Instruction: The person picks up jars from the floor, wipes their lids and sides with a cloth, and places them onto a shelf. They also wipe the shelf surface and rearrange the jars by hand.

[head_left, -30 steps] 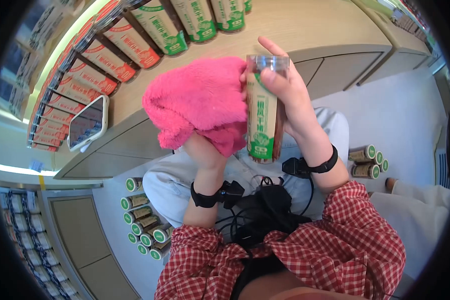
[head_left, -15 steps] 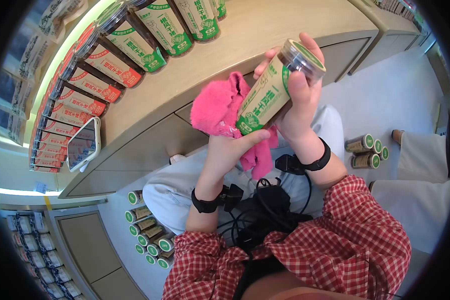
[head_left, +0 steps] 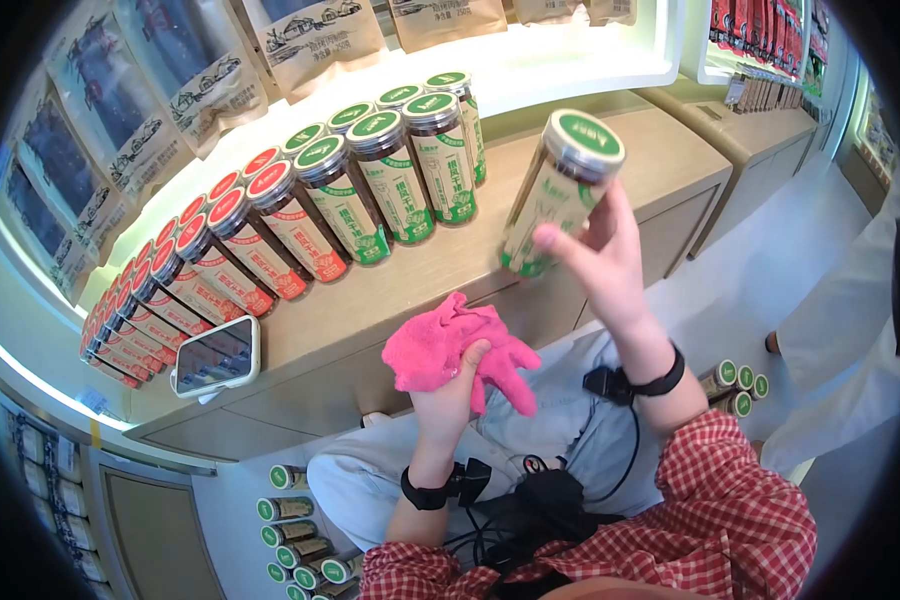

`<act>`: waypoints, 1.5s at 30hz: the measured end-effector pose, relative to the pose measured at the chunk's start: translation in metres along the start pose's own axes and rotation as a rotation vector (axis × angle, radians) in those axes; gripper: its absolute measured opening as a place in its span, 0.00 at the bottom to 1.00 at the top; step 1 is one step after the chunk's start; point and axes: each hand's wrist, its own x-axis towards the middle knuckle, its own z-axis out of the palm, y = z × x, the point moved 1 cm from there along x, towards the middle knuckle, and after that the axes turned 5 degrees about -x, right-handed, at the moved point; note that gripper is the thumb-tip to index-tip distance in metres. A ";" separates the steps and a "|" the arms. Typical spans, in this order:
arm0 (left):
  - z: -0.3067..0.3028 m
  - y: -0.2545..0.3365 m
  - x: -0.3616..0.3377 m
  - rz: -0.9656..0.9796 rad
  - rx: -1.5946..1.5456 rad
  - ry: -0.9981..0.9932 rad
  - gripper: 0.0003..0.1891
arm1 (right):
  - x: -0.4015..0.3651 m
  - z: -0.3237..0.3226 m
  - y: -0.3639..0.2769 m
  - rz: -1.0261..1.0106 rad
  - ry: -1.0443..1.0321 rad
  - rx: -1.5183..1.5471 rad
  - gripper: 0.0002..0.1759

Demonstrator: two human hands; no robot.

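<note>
My right hand [head_left: 610,262] is wrapped round a clear jar [head_left: 555,215] with a green lid and a green-and-cream label. The jar leans slightly and overlaps the front part of the wooden counter [head_left: 490,265] in this view. A bright pink cloth [head_left: 450,350] is gripped in my left hand [head_left: 448,400], its loose end hanging over my lap. Left of the raised jar, several green-lidded jars [head_left: 380,165] stand upright on the counter, followed by a curved double row of red-lidded jars [head_left: 240,235].
A phone [head_left: 217,357] leans against the counter jars at the left. More green-lidded jars [head_left: 300,535] lie on the floor to my left, and others [head_left: 735,378] to my right. Printed bags [head_left: 315,40] line the lit shelf behind. A person in light clothing [head_left: 845,320] is at the right.
The jar has moved up away from the pink cloth and out over the counter in my right hand. My left hand keeps the cloth, now lower. The view has tilted up toward the shelf.
</note>
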 end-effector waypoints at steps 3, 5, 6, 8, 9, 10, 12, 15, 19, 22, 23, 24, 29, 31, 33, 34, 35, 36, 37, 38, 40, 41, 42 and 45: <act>0.001 0.005 0.002 -0.023 -0.033 -0.016 0.13 | 0.051 -0.011 0.010 0.026 -0.127 -0.182 0.38; 0.001 0.006 0.001 -0.049 -0.050 -0.038 0.14 | 0.079 -0.018 0.026 0.048 -0.227 -0.339 0.38; 0.001 0.006 0.000 -0.059 -0.028 -0.052 0.14 | 0.091 -0.020 0.036 0.055 -0.273 -0.365 0.37; 0.001 0.007 -0.002 -0.071 0.020 -0.075 0.15 | 0.102 -0.022 0.052 0.122 -0.353 -0.311 0.39; 0.000 0.007 -0.002 -0.054 0.014 -0.071 0.14 | 0.105 -0.021 0.056 0.181 -0.383 -0.232 0.40; 0.001 0.006 -0.001 -0.038 0.008 -0.065 0.14 | 0.109 -0.021 0.058 0.243 -0.414 -0.152 0.41; -0.001 0.005 0.001 -0.021 0.004 -0.069 0.14 | 0.111 -0.021 0.058 0.238 -0.448 -0.149 0.42; -0.004 -0.002 0.004 -0.013 -0.008 -0.102 0.14 | 0.108 -0.022 0.061 0.183 -0.422 -0.236 0.44; -0.004 -0.008 0.003 -0.032 -0.077 -0.120 0.14 | 0.092 -0.014 0.067 0.041 -0.280 -0.672 0.48; -0.001 -0.009 0.002 -0.068 -0.120 -0.132 0.13 | 0.085 -0.007 0.062 0.064 -0.221 -0.774 0.47; -0.002 -0.010 0.002 -0.075 -0.132 -0.139 0.13 | 0.084 -0.007 0.065 0.028 -0.195 -0.785 0.47; -0.002 -0.009 0.003 -0.075 -0.132 -0.139 0.14 | 0.084 -0.008 0.068 0.032 -0.197 -0.766 0.47; -0.002 -0.008 0.005 -0.087 -0.226 -0.157 0.18 | 0.084 -0.013 0.076 0.008 -0.207 -0.704 0.48; -0.003 -0.008 0.004 -0.128 -0.249 -0.160 0.18 | 0.072 -0.019 0.073 -0.030 -0.157 -0.757 0.47; -0.005 -0.005 0.002 -0.157 -0.280 -0.161 0.18 | 0.052 -0.030 0.058 -0.056 -0.108 -0.777 0.47; -0.006 -0.002 0.002 -0.162 -0.304 -0.157 0.18 | 0.039 -0.037 0.057 -0.060 -0.105 -0.807 0.47; -0.005 -0.003 0.002 -0.161 -0.335 -0.148 0.18 | 0.031 -0.045 0.055 -0.070 -0.108 -0.841 0.47; -0.004 -0.006 0.004 -0.179 -0.349 -0.153 0.18 | 0.028 -0.050 0.053 -0.082 -0.112 -0.875 0.47; -0.004 -0.009 0.006 -0.201 -0.358 -0.162 0.18 | 0.027 -0.049 0.052 -0.069 -0.153 -0.928 0.46; -0.003 -0.010 0.006 -0.228 -0.360 -0.175 0.18 | 0.029 -0.047 0.051 -0.016 -0.177 -0.909 0.46; 0.002 -0.011 0.004 -0.213 -0.314 -0.194 0.18 | 0.044 -0.039 0.056 0.087 -0.208 -0.853 0.45; 0.004 -0.015 0.003 -0.208 -0.301 -0.207 0.18 | 0.052 -0.035 0.058 0.106 -0.226 -0.857 0.46; 0.004 -0.016 0.003 -0.197 -0.288 -0.219 0.18 | 0.058 -0.033 0.061 0.106 -0.262 -0.871 0.46; 0.004 -0.012 0.000 -0.171 -0.274 -0.208 0.18 | 0.069 -0.024 0.075 0.083 -0.336 -0.935 0.46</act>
